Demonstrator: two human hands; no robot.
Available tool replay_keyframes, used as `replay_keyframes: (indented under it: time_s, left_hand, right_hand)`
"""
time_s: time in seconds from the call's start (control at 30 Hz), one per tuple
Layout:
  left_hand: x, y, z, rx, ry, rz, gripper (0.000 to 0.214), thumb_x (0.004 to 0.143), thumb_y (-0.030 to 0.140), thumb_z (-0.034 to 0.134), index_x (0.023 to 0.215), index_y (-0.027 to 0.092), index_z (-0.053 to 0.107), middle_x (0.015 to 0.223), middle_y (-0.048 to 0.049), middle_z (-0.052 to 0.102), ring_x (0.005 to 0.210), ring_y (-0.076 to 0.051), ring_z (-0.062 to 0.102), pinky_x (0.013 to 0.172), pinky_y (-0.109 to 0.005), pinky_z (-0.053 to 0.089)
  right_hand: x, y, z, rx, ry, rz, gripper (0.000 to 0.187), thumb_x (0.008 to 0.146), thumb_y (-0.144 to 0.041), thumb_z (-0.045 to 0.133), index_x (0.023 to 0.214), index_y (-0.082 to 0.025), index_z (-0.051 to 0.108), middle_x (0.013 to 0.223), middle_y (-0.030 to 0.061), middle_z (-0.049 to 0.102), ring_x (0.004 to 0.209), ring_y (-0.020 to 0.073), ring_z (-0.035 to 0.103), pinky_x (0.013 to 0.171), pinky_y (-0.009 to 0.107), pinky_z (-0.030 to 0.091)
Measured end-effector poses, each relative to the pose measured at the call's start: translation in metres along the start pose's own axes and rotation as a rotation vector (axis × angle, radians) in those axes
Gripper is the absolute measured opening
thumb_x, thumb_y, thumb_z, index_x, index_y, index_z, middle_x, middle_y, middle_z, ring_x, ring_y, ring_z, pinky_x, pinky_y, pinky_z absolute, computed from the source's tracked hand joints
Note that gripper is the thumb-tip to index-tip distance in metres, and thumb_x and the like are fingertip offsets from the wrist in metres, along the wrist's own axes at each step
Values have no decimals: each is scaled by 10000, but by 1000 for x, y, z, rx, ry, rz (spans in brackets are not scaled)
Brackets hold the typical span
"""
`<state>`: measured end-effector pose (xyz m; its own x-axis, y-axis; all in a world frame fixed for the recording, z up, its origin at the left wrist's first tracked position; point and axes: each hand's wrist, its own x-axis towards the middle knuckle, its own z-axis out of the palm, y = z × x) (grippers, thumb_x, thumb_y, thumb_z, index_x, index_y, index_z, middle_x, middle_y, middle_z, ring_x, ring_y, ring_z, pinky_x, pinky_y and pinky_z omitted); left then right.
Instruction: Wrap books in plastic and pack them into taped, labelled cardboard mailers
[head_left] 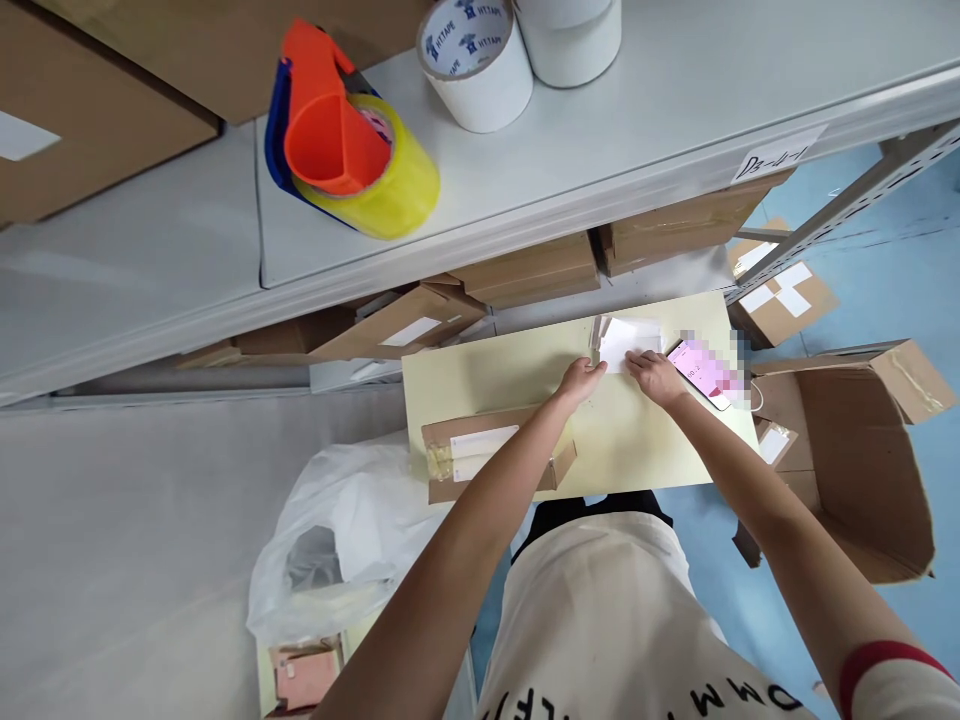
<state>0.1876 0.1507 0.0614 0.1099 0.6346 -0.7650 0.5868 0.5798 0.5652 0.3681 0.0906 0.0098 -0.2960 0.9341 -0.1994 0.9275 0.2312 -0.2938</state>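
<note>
A small flat white sheet (619, 340), paper or thin card, lies over the far side of the cream table (495, 375). My left hand (583, 381) pinches its near left corner. From the right, my right hand (655, 376) has its fingers curled and closed on the sheet's edge. Behind the sheet are more pale, partly see-through pieces (646, 331), too small to make out. A phone (701, 372) with a lit pink screen lies just right of my right hand. Partly behind my left forearm is a cardboard box (442, 432) with white labels and clear tape.
Above the table runs a grey shelf (600, 150) bearing an orange-and-blue tape dispenser (337, 140) with yellow tape and several white tape rolls (484, 95). Cardboard boxes (525, 272) fill the level below. A large open carton (862, 470) stands right; a plastic bag (337, 520) is at left.
</note>
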Motion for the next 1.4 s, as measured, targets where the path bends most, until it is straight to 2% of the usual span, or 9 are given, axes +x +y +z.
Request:
replay_keyframes:
  time_s: [0.2,0.3,0.43,0.63,0.83,0.97,1.13,1.27,1.4]
  left_hand:
    - [-8,8,0,-85,-47,-67,451,840,501,650,1143,177,570,1194,-124,657,1040,-227,651,756,-284,485]
    - [-7,8,0,-58,-49,-69,464,840,496,647,1167,176,569,1241,-140,642,1042,-229,650,757,-286,486]
    - [-1,1,1,-24,-21,-27,475,820,493,661,1161,170,588,1239,-148,645,1024,-235,654,795,-305,492]
    - [5,-5,0,-48,11,-19,375,824,495,654,1027,181,629,1012,-81,692,946,-213,652,775,-290,489]
    - [2,1,-2,-95,3,-35,353,824,488,665,976,172,626,1005,-89,699,954,-206,654,759,-280,487]
    - [-3,11,0,-194,2,-40,311,850,421,649,1030,169,625,1062,-103,700,951,-188,673,756,-268,492]
    - [-9,27,-10,-95,171,217,149,815,244,642,934,156,667,942,-78,713,825,-172,665,787,-295,500]
    - [-24,37,-41,141,289,532,78,844,192,560,859,173,635,847,-40,694,771,-150,622,764,-265,482]
    - [-38,43,-76,269,357,680,51,858,210,557,860,194,606,834,-28,683,776,-162,618,740,-271,483]
  right_hand:
    - [-16,-11,0,49,77,22,393,971,-117,320,1121,-139,683,1233,132,690,1030,260,605,836,380,412]
    - [-9,-10,-5,33,132,105,346,969,-224,406,1217,-118,624,1407,176,563,1139,307,569,880,419,406]
    - [10,1,-9,23,126,139,547,909,-266,537,1405,-54,440,1511,227,421,1370,360,397,1016,479,348]
    - [10,1,-1,58,75,68,415,895,-104,465,1302,-103,547,1424,193,533,1348,306,450,1041,458,379]
    - [2,3,-1,83,41,10,386,932,-75,367,1209,-120,632,1334,171,616,1309,282,504,1053,462,414]
    - [-5,-2,2,148,133,19,407,969,-111,309,1202,-121,642,1312,166,638,1277,257,549,1106,468,400]
    - [-16,-12,-15,268,288,-73,380,988,-345,396,1227,-149,618,1397,165,569,1377,291,449,1129,523,374]
    - [-13,0,-43,408,470,62,667,895,-546,519,1426,-152,431,1546,196,365,1476,369,241,1125,624,313]
    - [3,15,-63,601,419,-57,509,863,-554,586,1271,-250,581,1479,137,476,1423,347,356,1105,590,369]
